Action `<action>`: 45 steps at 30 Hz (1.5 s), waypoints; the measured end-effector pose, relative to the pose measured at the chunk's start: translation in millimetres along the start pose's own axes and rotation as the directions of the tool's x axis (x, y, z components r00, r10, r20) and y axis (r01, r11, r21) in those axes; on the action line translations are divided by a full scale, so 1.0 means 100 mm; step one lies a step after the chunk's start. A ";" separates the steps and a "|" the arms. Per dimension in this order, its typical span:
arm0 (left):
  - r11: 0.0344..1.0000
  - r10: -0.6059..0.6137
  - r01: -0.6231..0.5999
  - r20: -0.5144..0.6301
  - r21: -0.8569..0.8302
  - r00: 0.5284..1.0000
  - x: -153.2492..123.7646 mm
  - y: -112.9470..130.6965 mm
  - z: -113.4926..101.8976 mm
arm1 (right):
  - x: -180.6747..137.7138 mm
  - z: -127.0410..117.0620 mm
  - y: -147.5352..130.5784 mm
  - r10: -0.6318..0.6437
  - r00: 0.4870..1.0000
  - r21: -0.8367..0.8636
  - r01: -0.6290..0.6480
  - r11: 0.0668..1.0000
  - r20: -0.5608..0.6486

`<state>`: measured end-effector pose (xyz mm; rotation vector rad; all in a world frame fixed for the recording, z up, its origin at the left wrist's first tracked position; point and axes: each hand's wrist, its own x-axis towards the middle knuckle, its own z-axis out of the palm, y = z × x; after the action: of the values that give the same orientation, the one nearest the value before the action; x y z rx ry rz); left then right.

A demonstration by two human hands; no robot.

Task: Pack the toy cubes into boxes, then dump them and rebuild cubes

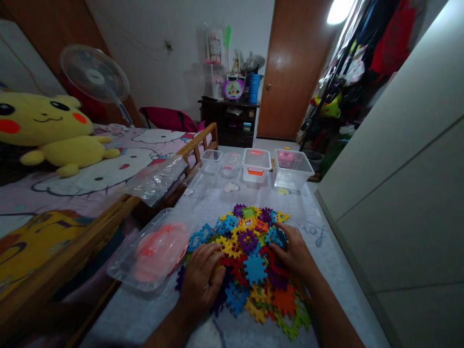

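A heap of colourful plastic interlocking building pieces (255, 268), flat squares with toothed edges, is spread on the cloth-covered table. Several have window-like lattices. At the heap's left side, my left hand (202, 278) has its fingers curled, with a bit of a yellow piece (217, 268) showing between fingers and thumb. My right hand (294, 249) rests against the right side, thumb and forefinger apart around a blue piece (274, 236) and a darker one. The other right fingers are mostly hidden. A plain blue square (255, 268) lies on top between the hands.
Left of the heap lies a clear plastic box (123, 263) with pink-red parts inside. Clear containers (293, 169) line the table's far end. A wooden bed rail (119, 217) runs along the left, with plastic wrap (159, 180) over it. A white cabinet (406, 203) stands right.
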<state>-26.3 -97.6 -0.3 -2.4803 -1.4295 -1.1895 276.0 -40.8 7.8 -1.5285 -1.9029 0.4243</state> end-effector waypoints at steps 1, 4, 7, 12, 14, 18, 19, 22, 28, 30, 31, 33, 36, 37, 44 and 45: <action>1.000 -0.007 0.007 -0.008 0.000 1.000 0.00 0.00 0.00 | 0.01 -0.01 0.00 0.014 1.000 -0.006 -0.014 1.000 0.007; 1.000 -0.029 0.029 -0.020 -0.011 0.999 0.01 -0.01 -0.01 | 0.02 -0.02 0.00 0.050 0.998 -0.015 -0.050 0.999 0.041; 0.999 -0.044 0.044 -0.031 -0.030 0.999 0.03 -0.01 -0.03 | 0.03 -0.04 -0.02 0.071 0.995 -0.017 -0.070 0.997 0.071; 0.998 -0.051 0.049 -0.037 -0.050 0.998 0.06 -0.01 -0.03 | 0.02 -0.09 -0.01 0.092 0.992 0.003 -0.093 0.996 0.084; 0.998 -0.048 0.047 -0.033 -0.052 0.998 0.06 -0.01 -0.02 | 0.03 -0.11 0.00 0.092 0.993 -0.004 -0.092 0.996 0.076; 0.997 -0.048 0.047 -0.013 -0.055 0.999 0.04 -0.02 0.00 | 0.05 -0.10 -0.03 0.054 0.998 -0.032 -0.054 0.998 -0.012; 0.997 -0.049 0.048 -0.010 -0.057 0.999 0.03 -0.02 0.00 | 0.06 -0.08 -0.05 0.040 0.999 -0.047 -0.041 0.998 -0.026; 0.997 -0.050 0.050 -0.008 -0.063 0.999 0.03 -0.02 0.00 | 0.06 -0.02 -0.09 0.012 1.000 -0.113 -0.013 0.993 -0.013; 0.997 -0.044 0.044 0.001 -0.069 0.999 0.04 -0.01 0.01 | 0.04 0.09 -0.09 0.002 1.000 -0.192 -0.003 0.981 -0.007; 0.997 -0.046 0.046 0.008 -0.069 0.999 0.04 -0.01 0.01 | 0.04 0.10 -0.10 0.004 1.000 -0.197 -0.005 0.980 -0.008; 0.997 -0.047 0.048 0.009 -0.068 0.999 0.04 -0.01 0.00 | 0.04 0.10 -0.10 0.004 1.000 -0.195 -0.006 0.981 -0.014; 0.996 -0.050 0.051 0.009 -0.067 0.999 0.04 -0.01 0.00 | 0.05 0.07 -0.09 0.003 0.999 -0.182 -0.010 0.983 -0.037; 0.997 -0.048 0.048 0.007 -0.068 0.999 0.05 0.00 -0.01 | 0.08 -0.07 -0.01 0.023 0.995 -0.163 -0.038 0.986 -0.095; 0.997 -0.047 0.047 0.008 -0.067 0.999 0.05 0.00 -0.01 | 0.09 -0.15 0.04 0.037 0.993 -0.164 -0.054 0.985 -0.109; 0.998 -0.030 0.031 0.005 -0.047 1.000 0.03 -0.03 0.01 | 0.26 -0.44 0.51 0.133 0.990 -0.249 -0.143 0.958 -0.055; 0.999 -0.027 0.027 0.007 -0.042 1.000 0.03 -0.04 0.01 | 0.27 -0.42 0.56 0.159 0.986 -0.260 -0.164 0.952 -0.039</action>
<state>-28.1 -93.4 -0.4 -2.5023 -1.4590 -1.2306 342.7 -6.0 12.1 -1.8630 -1.8852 0.2338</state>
